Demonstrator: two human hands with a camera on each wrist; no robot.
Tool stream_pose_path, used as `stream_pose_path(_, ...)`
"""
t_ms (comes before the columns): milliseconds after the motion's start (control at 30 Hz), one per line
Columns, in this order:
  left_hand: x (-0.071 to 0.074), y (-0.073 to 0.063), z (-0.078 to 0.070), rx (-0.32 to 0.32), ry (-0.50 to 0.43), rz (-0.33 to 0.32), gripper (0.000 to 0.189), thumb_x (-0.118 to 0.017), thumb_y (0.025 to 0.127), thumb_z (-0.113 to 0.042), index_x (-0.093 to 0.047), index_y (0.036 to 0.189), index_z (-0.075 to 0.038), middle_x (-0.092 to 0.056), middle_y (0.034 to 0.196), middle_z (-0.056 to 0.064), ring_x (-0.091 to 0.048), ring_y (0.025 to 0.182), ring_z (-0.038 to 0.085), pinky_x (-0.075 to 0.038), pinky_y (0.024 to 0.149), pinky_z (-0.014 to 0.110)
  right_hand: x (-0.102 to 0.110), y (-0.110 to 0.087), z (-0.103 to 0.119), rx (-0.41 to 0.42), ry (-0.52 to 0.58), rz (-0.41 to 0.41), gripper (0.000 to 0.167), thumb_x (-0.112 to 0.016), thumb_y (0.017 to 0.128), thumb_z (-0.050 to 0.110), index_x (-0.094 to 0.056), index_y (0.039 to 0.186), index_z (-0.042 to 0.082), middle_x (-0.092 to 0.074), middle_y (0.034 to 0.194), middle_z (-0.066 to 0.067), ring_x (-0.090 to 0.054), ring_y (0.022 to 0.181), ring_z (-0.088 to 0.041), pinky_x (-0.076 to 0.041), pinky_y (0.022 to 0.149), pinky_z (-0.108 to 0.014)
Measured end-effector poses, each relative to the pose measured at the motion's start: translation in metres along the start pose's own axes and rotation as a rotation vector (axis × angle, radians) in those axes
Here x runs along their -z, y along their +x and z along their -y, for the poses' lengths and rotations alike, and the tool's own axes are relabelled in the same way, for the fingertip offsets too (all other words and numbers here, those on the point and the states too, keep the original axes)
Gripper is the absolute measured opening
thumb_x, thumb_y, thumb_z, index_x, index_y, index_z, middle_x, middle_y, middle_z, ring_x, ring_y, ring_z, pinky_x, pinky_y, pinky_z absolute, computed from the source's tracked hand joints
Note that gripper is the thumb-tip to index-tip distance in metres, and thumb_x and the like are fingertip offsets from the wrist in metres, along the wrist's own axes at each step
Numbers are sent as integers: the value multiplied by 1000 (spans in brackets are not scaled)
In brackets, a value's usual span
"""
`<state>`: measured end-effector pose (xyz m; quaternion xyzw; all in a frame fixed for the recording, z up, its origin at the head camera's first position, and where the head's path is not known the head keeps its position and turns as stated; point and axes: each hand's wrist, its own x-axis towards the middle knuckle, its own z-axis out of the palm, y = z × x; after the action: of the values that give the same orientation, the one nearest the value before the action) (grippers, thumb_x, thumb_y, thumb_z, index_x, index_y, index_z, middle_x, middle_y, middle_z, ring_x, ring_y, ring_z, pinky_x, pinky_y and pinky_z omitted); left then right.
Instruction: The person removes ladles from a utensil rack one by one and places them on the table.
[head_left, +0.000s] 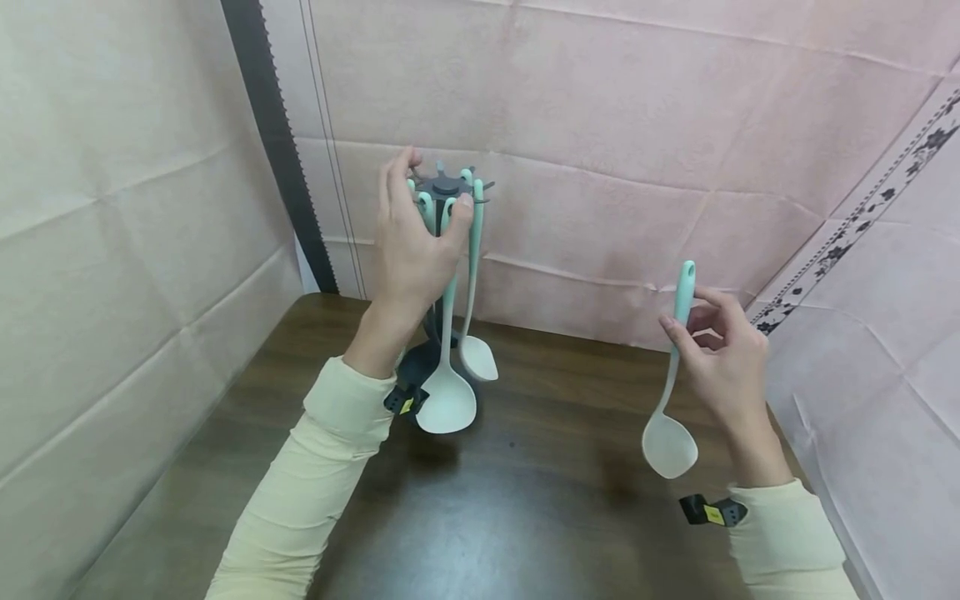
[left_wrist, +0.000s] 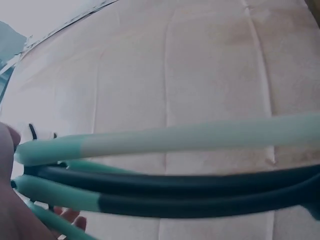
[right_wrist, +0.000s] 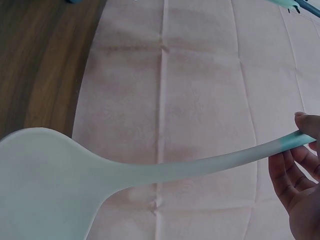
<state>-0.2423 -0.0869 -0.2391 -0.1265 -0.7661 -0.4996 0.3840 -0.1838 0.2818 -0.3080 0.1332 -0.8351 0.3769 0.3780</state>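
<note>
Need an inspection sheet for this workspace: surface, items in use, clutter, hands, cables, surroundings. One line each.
Surface: brown wood-grain table, shiny, one small dark speck.
Job's things: dark rack hung with mint-handled utensils, heads white or dark; separate white ladle, mint handle.
Clutter: nothing seen beyond that speck.
Hands: left hand grips the rack's top; right hand pinches the ladle's handle, bowl downward.
Cables: nothing seen.
Surroundings: creased pale sheeting behind and at both sides; floral border at right.

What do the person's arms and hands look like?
The left sleeve and right sleeve are long, pale yellow and a bit wrinkled. Near each cuff sits a small black gadget with a yellow patch. The left hand and right hand wear no gloves.
</note>
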Motion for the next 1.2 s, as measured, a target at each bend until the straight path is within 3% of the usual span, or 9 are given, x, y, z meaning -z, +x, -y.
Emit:
stream_pose_path(200,-9,-2,2,-17,2,-65,76,-54,93,-50,-41,156,-9,-47,152,8,-51,96,20,-41,68,32,6,-1,-3,-14,-1,-20,50,-85,88,4,-67,135,6,-66,88,2,-63,77,1,-51,70,-6)
stream_pose_path(433,-6,-1,6,-34,19,-50,76,-51,95,-57,-44,156,-12,-51,149,8,-54,100,21,-44,71,32,9,-8,-6,-40,-2,-22,51,-85,88,4,-67,135,7,-66,87,2,-63,76,0,-51,69,-6)
stream_pose_path(700,0,9,14,-78,-62,-49,61,-40,102,-44,-53,149,-8,-59,142,8,-52,109,16,-42,91,29,9,-12,-8,-42,-18,-30,49,-84,89,5,-66,135,5,-65,88,2,-62,76,2,-51,70,-6)
stream_pose_path(900,-5,11,18,-30,-224,-41,53,-44,99,-36,-54,142,-6,-64,137,6,-55,95,15,-41,79,27,9,-14,-10,-45,-22,-21,50,-84,90,5,-65,136,5,-65,88,3,-62,76,1,-51,69,-6)
stream_pose_path(1000,-4,11,17,11,-279,-29,49,-45,98,-32,-58,139,-8,-65,115,4,-51,86,15,-39,73,28,10,-13,-12,-40,-21,-24,49,-83,90,5,-66,136,5,-65,88,2,-62,75,2,-51,69,-6)
stream_pose_path(1100,-3,12,16,35,-301,-26,48,-46,97,-32,-62,138,-11,-51,85,2,-39,69,17,-34,66,29,12,-12,-14,-35,-35,-24,49,-83,90,4,-66,135,5,-65,87,1,-62,74,2,-51,68,-6)
stream_pose_path(1200,-3,12,18,34,-310,-35,48,-47,97,-33,-65,136,-11,-42,76,3,-35,64,18,-32,63,29,15,-11,-16,-36,-56,-12,49,-83,90,6,-65,136,5,-65,88,0,-62,74,3,-50,69,-5)
